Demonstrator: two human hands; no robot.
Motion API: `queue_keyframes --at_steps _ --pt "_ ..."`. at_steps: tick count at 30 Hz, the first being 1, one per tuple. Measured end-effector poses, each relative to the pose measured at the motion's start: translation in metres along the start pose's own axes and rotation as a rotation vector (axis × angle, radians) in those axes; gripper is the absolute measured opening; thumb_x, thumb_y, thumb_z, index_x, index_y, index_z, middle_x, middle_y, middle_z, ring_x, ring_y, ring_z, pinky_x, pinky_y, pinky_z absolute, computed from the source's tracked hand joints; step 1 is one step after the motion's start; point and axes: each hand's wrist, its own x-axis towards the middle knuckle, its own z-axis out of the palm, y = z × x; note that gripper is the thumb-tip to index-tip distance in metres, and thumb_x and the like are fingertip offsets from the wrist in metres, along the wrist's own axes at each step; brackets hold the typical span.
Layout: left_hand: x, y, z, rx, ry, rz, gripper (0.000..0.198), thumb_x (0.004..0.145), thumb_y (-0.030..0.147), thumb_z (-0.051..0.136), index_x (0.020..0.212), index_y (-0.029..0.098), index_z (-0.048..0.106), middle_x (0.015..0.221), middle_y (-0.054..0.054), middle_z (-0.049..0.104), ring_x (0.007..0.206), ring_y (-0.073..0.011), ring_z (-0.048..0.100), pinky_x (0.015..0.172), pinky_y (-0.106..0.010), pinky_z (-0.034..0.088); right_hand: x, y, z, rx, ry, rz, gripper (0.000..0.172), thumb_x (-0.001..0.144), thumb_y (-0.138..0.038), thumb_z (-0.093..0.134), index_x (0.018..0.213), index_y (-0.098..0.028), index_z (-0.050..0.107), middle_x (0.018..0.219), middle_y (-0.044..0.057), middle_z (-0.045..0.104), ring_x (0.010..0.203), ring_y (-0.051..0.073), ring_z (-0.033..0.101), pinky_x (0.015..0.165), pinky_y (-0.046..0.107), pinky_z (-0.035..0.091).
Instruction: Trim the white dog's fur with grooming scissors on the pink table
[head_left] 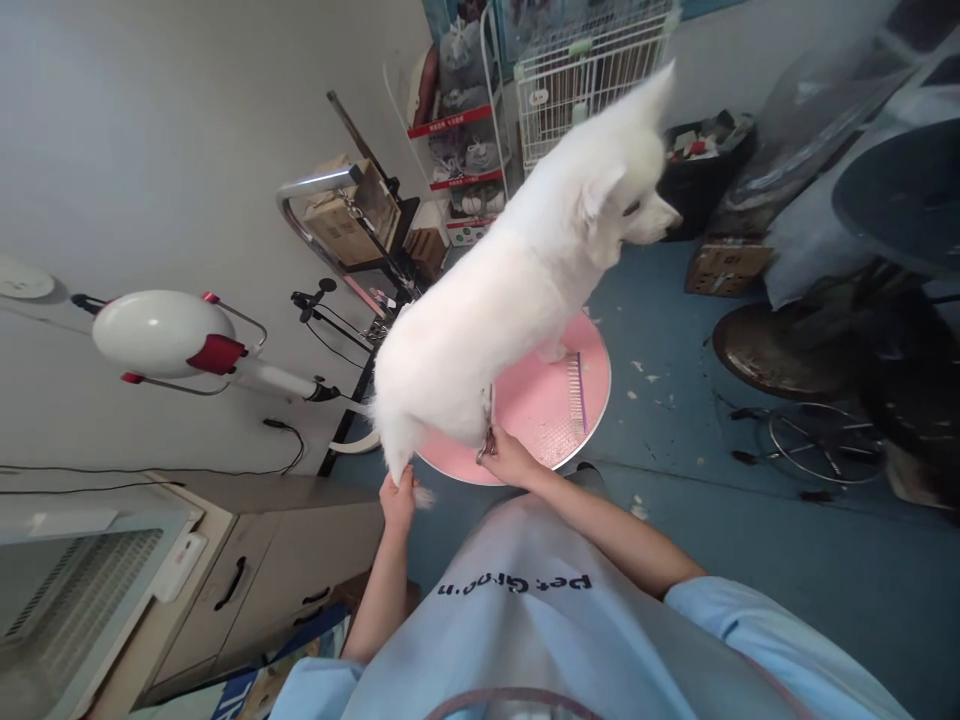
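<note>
A white fluffy dog (517, 290) stands on a round pink grooming table (536, 405), its head turned to the right. My left hand (397, 497) is closed around the dog's hind leg at the rear. My right hand (506, 457) grips a pair of scissors (487, 432), their blades pointing up into the fur under the dog's belly. A purple-handled metal comb (577, 392) lies on the pink table beside the dog's front paw.
A white and red stand dryer (169, 335) hangs at the left. Beige cabinets (247, 580) stand at lower left. A wire cage (581, 75) and shelves (465, 130) are behind the dog. Fan parts (810, 440) and tufts of fur lie on the blue floor at right.
</note>
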Motion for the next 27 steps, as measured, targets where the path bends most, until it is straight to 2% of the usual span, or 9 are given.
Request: queue_keyframes --at_steps 2,6,8,10,14,16,19,23,27 --pt "-0.001 0.001 0.001 -0.022 -0.007 -0.024 0.044 0.071 0.058 0.063 0.074 0.014 0.065 0.057 -0.001 0.059 0.052 -0.0125 0.051 0.052 -0.025 0.039 -0.001 -0.006 0.0 -0.036 0.024 0.036 0.024 0.076 -0.027 0.06 0.098 -0.023 0.05 0.085 0.0 0.061 0.077 0.018 0.057 0.069 0.029 0.042" --pt "-0.001 0.003 0.003 -0.025 -0.015 -0.024 0.043 0.07 0.058 0.063 0.069 0.015 0.063 0.058 -0.002 0.06 0.054 -0.0138 0.053 0.055 -0.026 0.041 -0.003 -0.014 -0.002 -0.105 0.034 -0.011 0.03 0.076 -0.031 0.065 0.101 -0.022 0.051 0.092 0.001 0.062 0.08 0.018 0.058 0.07 0.029 0.042" --pt "-0.001 0.004 0.004 -0.024 -0.011 -0.031 0.043 0.069 0.059 0.063 0.068 0.015 0.062 0.058 -0.003 0.061 0.056 -0.0147 0.054 0.055 -0.027 0.042 -0.001 -0.017 -0.004 -0.157 0.062 0.001 0.026 0.079 -0.026 0.061 0.102 -0.021 0.051 0.092 0.003 0.063 0.08 0.019 0.059 0.07 0.029 0.042" --pt "0.0 0.006 0.005 -0.024 -0.021 -0.049 0.044 0.068 0.06 0.063 0.068 0.016 0.062 0.058 -0.002 0.06 0.054 -0.0149 0.054 0.054 -0.027 0.041 0.002 -0.019 -0.01 -0.191 0.083 0.016 0.022 0.081 -0.021 0.056 0.103 -0.02 0.051 0.091 0.004 0.064 0.08 0.019 0.059 0.07 0.029 0.041" --pt "0.0 0.011 0.006 0.005 -0.032 -0.078 0.044 0.066 0.061 0.063 0.063 0.018 0.059 0.056 -0.002 0.059 0.05 -0.0135 0.049 0.052 -0.027 0.038 0.013 -0.025 -0.028 -0.252 0.121 -0.041 0.034 0.082 -0.029 0.063 0.112 -0.018 0.052 0.107 0.009 0.067 0.091 0.021 0.062 0.072 0.028 0.042" --pt "0.001 0.011 0.006 0.025 -0.029 -0.081 0.044 0.066 0.061 0.063 0.061 0.018 0.059 0.055 -0.002 0.058 0.051 -0.0138 0.049 0.053 -0.027 0.039 0.019 -0.028 -0.037 -0.307 0.144 -0.018 0.028 0.086 -0.025 0.057 0.113 -0.017 0.052 0.108 0.011 0.068 0.092 0.022 0.063 0.072 0.029 0.041" --pt "0.005 0.005 0.006 0.048 -0.02 -0.082 0.045 0.067 0.062 0.063 0.065 0.017 0.062 0.057 -0.002 0.059 0.054 -0.0162 0.053 0.055 -0.029 0.041 0.028 -0.031 -0.047 -0.376 0.151 0.003 0.024 0.089 -0.02 0.05 0.112 -0.016 0.053 0.103 0.011 0.07 0.09 0.023 0.064 0.072 0.03 0.042" --pt "0.012 -0.009 0.005 0.077 -0.011 -0.046 0.048 0.07 0.064 0.064 0.07 0.016 0.065 0.061 -0.005 0.062 0.059 -0.019 0.057 0.055 -0.03 0.043 0.036 -0.032 -0.054 -0.445 0.183 -0.052 0.027 0.088 -0.023 0.054 0.115 -0.015 0.053 0.112 0.014 0.068 0.099 0.025 0.064 0.078 0.031 0.044" --pt "0.017 -0.02 0.004 0.125 -0.007 0.024 0.049 0.073 0.065 0.063 0.064 0.016 0.064 0.059 -0.006 0.062 0.056 -0.0195 0.058 0.053 -0.029 0.044 0.041 -0.03 -0.06 -0.45 0.195 -0.012 0.026 0.092 -0.018 0.045 0.117 -0.017 0.054 0.111 0.013 0.069 0.097 0.023 0.065 0.078 0.031 0.045"
